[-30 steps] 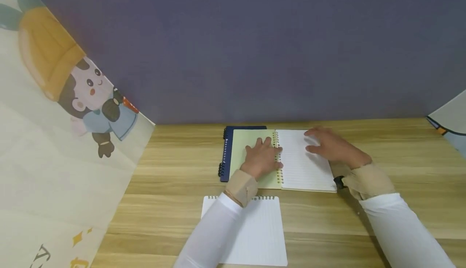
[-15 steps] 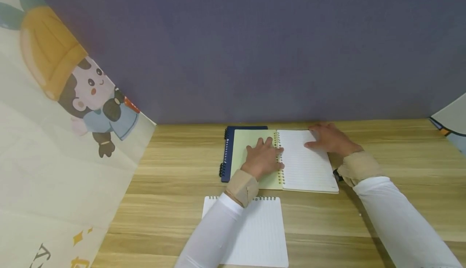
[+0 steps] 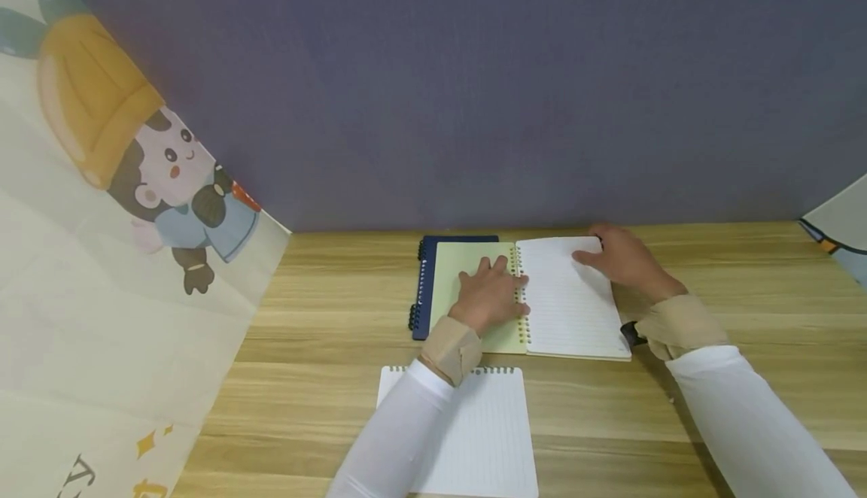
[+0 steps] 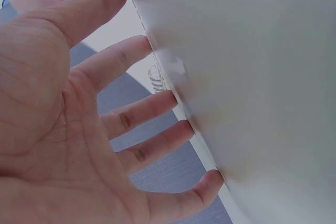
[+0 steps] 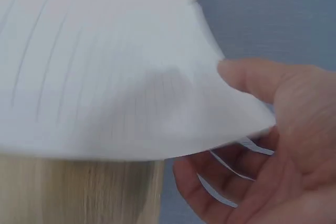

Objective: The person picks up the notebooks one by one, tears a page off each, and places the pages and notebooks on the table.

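A spiral notebook lies spread out on the table, a pale green sheet [image 3: 447, 268] on its left side and a white lined page [image 3: 562, 310] on its right. With fingers spread, my left hand [image 3: 486, 299] presses on the green sheet beside the coil; in the left wrist view all the fingertips [image 4: 184, 128] touch the pale surface. My right hand [image 3: 626, 261] pinches the far right corner of the lined page. In the right wrist view that page [image 5: 105, 66] bends up, with the thumb [image 5: 239, 73] above and the curled fingers underneath.
A dark blue notebook [image 3: 420, 310] with black rings sticks out beneath the green sheet. Nearer me, a loose white lined sheet [image 3: 484, 438] with a perforated top edge lies partly under my left forearm. A purple-grey panel [image 3: 474, 107] rises behind the wooden table [image 3: 305, 378].
My right hand has moved to the page's far right corner, gripped it and lifted it slightly. My left hand stays pressed on the green sheet.
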{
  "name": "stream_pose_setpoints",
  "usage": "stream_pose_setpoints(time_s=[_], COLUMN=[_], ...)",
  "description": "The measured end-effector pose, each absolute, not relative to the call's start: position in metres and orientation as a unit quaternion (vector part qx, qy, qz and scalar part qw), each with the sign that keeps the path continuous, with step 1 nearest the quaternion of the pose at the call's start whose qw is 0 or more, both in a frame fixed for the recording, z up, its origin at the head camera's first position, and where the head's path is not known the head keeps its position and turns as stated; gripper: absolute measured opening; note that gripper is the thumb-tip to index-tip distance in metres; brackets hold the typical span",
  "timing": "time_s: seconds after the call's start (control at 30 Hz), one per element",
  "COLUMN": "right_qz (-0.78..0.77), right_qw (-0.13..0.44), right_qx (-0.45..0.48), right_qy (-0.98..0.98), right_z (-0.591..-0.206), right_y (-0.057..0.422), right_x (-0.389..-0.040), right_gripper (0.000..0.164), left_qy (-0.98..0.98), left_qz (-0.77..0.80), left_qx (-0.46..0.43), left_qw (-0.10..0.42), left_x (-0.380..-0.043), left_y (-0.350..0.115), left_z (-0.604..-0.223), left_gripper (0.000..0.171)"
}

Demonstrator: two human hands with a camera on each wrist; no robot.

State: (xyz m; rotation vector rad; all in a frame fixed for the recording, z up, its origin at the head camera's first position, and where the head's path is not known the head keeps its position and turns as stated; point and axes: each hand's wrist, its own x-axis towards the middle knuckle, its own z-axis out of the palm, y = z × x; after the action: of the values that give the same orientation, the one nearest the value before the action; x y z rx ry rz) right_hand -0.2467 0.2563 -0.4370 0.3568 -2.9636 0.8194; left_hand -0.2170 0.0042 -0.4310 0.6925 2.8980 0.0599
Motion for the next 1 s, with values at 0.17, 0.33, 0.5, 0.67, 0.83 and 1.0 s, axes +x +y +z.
stream_pose_setpoints(time_s=[0.17, 0.33, 0.5, 0.67, 0.83, 1.0], right_qz=[0.338, 0.366, 0.377, 0.387, 0.410, 0.424], right_qw=[-0.015, -0.092, -0.126, -0.141, -0.163, -0.174], right_qx=[0.089, 0.074, 0.073, 0.064, 0.048, 0.044], right_qy=[-0.937, -0.923, -0.915, -0.909, -0.896, -0.888], right_z=[-0.430, -0.433, -0.442, -0.448, -0.449, -0.450], right_y=[0.257, 0.258, 0.259, 0.259, 0.262, 0.265], right_x=[-0.233, -0.218, -0.208, -0.207, -0.205, -0.204], right_gripper=[0.050, 0.056, 0.063, 0.066, 0.063, 0.060], left_qy=[0.969, 0.968, 0.970, 0.968, 0.965, 0.967], left_qz=[0.039, 0.041, 0.051, 0.060, 0.071, 0.077], left_qx=[0.232, 0.233, 0.221, 0.225, 0.224, 0.189], left_qw=[0.075, 0.078, 0.081, 0.093, 0.117, 0.155], left_x=[-0.218, -0.219, -0.222, -0.230, -0.242, -0.250], left_y=[0.002, 0.001, -0.001, -0.005, -0.002, 0.001], left_z=[-0.432, -0.433, -0.434, -0.429, -0.426, -0.423], left_gripper=[0.057, 0.060, 0.078, 0.061, 0.064, 0.078])
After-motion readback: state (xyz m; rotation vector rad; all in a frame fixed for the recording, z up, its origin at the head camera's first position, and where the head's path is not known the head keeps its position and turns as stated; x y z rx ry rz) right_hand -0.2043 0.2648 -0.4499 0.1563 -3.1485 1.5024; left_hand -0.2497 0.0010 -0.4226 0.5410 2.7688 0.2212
